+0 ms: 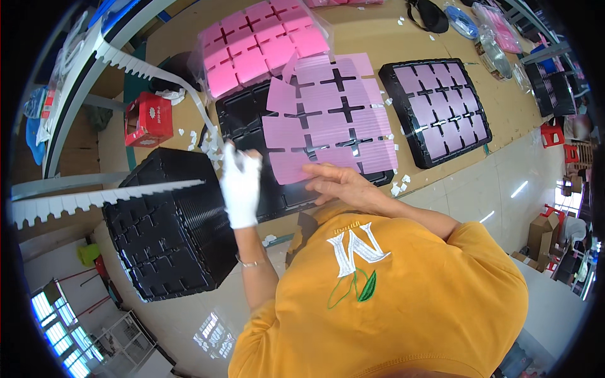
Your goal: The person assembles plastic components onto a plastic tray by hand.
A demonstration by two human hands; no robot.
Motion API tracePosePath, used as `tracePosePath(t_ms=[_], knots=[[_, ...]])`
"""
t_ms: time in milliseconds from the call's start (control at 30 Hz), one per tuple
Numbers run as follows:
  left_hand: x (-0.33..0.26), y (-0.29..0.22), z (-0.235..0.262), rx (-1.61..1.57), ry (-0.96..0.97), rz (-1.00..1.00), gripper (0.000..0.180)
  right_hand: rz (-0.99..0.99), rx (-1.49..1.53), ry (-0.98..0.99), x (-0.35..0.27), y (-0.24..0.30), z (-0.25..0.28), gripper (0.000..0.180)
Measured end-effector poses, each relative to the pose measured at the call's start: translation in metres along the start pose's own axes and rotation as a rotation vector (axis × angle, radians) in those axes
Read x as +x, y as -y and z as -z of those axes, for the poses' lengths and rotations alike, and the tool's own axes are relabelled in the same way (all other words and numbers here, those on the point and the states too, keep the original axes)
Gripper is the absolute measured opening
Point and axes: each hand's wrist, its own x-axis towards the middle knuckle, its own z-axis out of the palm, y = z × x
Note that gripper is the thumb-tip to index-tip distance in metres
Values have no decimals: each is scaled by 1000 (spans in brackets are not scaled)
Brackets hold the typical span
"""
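My left hand (241,189), in a white glove with bare fingertips, is over the left part of a black tray (242,123). Its fingers are curled and slightly blurred; whatever they may hold is hidden. A pink foam sheet (287,167) with cross-shaped cutouts lies over the tray, partly lifted and shifted to the right. At the sheet's near edge rests my bare right hand (343,184), its fingers apart and touching the foam. Dark tray shows through the crosses.
A bagged stack of pink foam (261,44) stands behind the tray. Right of it lies a foam-lined black tray (441,110). Stacked black trays (170,227) stand left, near a red box (149,120). Notched white strips (107,196) reach in from the left. White scraps (398,188) litter the table.
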Motion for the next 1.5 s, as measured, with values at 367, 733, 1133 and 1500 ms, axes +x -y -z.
tracePosePath(t_ms=[367,733,1133,1500], knots=[[-36,16,-16,-183,-22,263,63,34,-141,-111,-3,5,25,43],[-43,22,-7,283,-4,207,61,350,-795,-983,104,32,215,45],[-57,11,-1,435,-4,262,62,244,-871,-880,150,53,209,40],[-56,-2,-5,609,84,312,63,378,-711,-918,135,52,219,29]])
